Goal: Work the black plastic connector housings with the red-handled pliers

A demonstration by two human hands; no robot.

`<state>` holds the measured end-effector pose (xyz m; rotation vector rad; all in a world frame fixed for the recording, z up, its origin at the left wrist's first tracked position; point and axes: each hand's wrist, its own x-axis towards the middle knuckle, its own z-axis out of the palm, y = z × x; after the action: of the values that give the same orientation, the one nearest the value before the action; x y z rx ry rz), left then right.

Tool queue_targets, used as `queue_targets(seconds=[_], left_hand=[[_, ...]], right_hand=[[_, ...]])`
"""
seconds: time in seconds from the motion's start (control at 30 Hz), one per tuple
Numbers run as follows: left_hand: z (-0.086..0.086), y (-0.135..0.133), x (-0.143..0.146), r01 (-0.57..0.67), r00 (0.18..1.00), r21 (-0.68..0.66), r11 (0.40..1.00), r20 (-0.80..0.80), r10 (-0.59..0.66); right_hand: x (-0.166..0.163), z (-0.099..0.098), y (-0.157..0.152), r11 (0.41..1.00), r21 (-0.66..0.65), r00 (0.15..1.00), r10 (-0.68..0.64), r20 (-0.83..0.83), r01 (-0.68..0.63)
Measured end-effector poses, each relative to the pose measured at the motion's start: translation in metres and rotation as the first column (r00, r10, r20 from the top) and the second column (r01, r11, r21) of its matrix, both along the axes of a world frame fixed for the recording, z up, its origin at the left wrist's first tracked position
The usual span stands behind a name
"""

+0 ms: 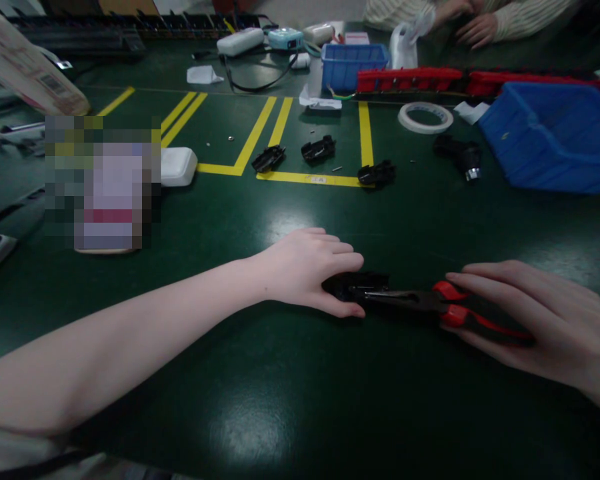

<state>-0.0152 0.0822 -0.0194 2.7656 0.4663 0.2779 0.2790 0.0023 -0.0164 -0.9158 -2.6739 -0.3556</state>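
My left hand (pixel 315 270) grips a small black plastic part (pixel 350 287) on the green table, thumb on the near side and fingers on the far side. Closed round the red handles of a pair of long-nose pliers (pixel 430 300) is my right hand (pixel 545 320). The pliers point left, and their jaw tips lie at the black part, by a thin metal piece. Whether the jaws clamp that piece I cannot tell. Beyond my hands lie three similar black parts, at the left (pixel 269 159), in the middle (pixel 319 149) and at the right (pixel 377 173).
Right of these sit a black piece with a silver end (pixel 460 157), a tape roll (pixel 425 118) and a large blue bin (pixel 555 143). A smaller blue basket (pixel 354 67) and red strips (pixel 410 80) stand behind. At left are a white case (pixel 179 167) and a pixelated object (pixel 113 193). Another person's hands (pixel 475 30) show far back.
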Motion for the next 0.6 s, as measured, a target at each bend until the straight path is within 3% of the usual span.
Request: queue_targets(seconds=[0.3,0.6], left_hand=[[-0.0008,0.0012,-0.0001,0.008,1.000,0.025,1.000,-0.004,-0.008],[0.0002,0.0004,-0.0001,0.001,1.000,-0.011,1.000,-0.004,-0.001]], right_hand=[[-0.0043,-0.0036,-0.0034,0.999,-0.037,0.999,-0.030,-0.031,0.029],[0.0000,0.0006,-0.0009,1.000,0.016,1.000,-0.012,-0.017,0.012]])
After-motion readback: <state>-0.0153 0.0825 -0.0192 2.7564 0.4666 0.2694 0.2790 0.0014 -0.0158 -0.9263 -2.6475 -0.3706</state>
